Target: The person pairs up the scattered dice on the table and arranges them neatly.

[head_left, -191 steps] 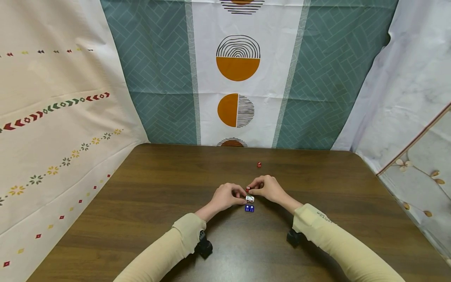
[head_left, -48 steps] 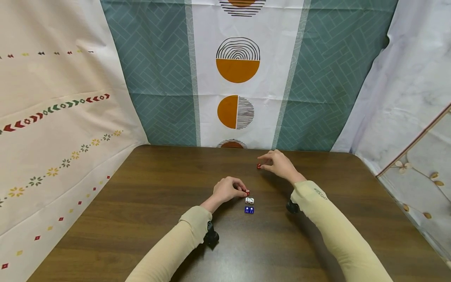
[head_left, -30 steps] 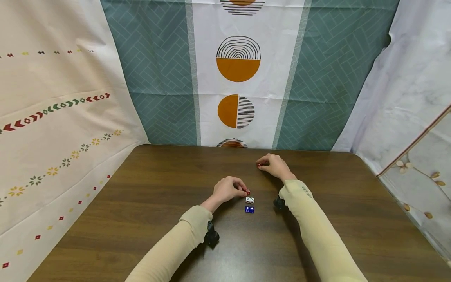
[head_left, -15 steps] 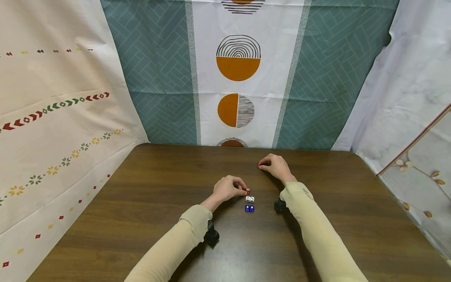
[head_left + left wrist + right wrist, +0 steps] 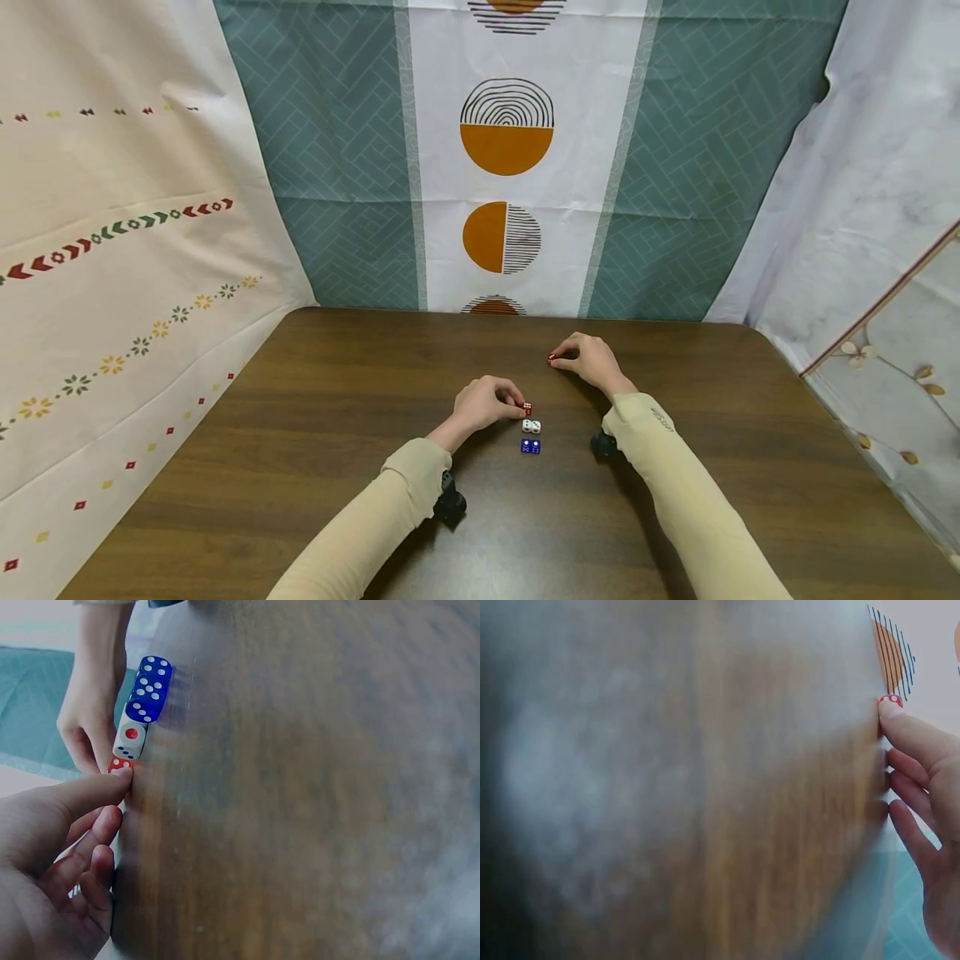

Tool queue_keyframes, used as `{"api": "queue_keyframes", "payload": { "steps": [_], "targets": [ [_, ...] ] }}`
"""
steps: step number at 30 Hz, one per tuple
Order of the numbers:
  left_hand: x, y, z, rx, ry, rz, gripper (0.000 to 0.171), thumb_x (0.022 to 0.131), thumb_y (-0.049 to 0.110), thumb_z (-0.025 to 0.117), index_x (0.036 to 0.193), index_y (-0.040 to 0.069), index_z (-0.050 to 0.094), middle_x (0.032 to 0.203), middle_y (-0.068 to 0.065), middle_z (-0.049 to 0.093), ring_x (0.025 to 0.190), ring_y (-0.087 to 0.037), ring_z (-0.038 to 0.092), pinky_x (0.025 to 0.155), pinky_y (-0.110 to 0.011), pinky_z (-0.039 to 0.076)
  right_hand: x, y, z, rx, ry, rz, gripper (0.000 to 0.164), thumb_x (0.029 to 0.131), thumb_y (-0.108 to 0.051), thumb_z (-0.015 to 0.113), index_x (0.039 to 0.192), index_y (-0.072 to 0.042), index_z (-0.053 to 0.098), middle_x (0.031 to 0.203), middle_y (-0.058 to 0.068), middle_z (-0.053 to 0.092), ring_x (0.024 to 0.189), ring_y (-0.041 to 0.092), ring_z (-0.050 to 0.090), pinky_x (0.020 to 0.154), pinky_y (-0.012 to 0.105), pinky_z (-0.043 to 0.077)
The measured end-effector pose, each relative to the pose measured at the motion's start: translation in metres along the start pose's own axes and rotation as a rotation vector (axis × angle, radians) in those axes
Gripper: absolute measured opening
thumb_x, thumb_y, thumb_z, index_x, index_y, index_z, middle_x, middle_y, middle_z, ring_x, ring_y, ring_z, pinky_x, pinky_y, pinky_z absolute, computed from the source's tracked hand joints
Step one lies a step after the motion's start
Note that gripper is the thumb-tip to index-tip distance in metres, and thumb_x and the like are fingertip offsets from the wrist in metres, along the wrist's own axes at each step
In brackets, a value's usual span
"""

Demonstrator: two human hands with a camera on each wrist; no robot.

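Note:
Thumb and forefinger of my left hand (image 5: 482, 405) pinch a red die (image 5: 527, 409), its pips facing up, at the middle of the table. Farther back, my right hand (image 5: 594, 362) pinches a second red die (image 5: 551, 358) between thumb and index finger. That die (image 5: 891, 698) peeks out past the thumb tip in the right wrist view, its lower part hidden. Just in front of the near red die sit two white dice (image 5: 532, 427) side by side. A pair of blue dice (image 5: 530, 447) lies nearer still, parallel to the white pair.
The brown wooden table (image 5: 360, 367) runs back to a teal and white patterned curtain (image 5: 345, 167). A cream embroidered cloth (image 5: 112, 292) hangs on the left, a pale marbled one (image 5: 862, 192) on the right. Black wrist cameras hang below both sleeves.
My right hand has left the near red die, reached back to the far one and grasped it, drawing it slightly nearer just now. The left hand keeps to the near red die.

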State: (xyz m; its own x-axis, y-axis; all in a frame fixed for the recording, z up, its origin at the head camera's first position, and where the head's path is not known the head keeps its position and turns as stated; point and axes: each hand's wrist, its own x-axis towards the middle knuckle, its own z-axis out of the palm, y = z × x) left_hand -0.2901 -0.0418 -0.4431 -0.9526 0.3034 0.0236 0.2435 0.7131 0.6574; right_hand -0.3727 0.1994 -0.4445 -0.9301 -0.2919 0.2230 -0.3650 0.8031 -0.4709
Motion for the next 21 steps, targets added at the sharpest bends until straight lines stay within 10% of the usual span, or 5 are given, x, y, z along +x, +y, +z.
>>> {"api": "queue_keyframes", "payload": {
  "steps": [21],
  "targets": [
    [0.0,-0.002,0.001,-0.002,0.007,0.012,0.008,0.081,0.032,0.081,0.085,0.028,0.075,0.075,0.012,0.067,0.068,-0.007,0.053,0.062,-0.027,0.035,-0.017,-0.006,-0.002,0.011,-0.036,-0.071,0.014,0.084,-0.026,0.079,0.095,-0.017,0.079,0.104,0.005,0.07,0.1,0.027,0.065,0.092,0.048,0.05]
  ]
}}
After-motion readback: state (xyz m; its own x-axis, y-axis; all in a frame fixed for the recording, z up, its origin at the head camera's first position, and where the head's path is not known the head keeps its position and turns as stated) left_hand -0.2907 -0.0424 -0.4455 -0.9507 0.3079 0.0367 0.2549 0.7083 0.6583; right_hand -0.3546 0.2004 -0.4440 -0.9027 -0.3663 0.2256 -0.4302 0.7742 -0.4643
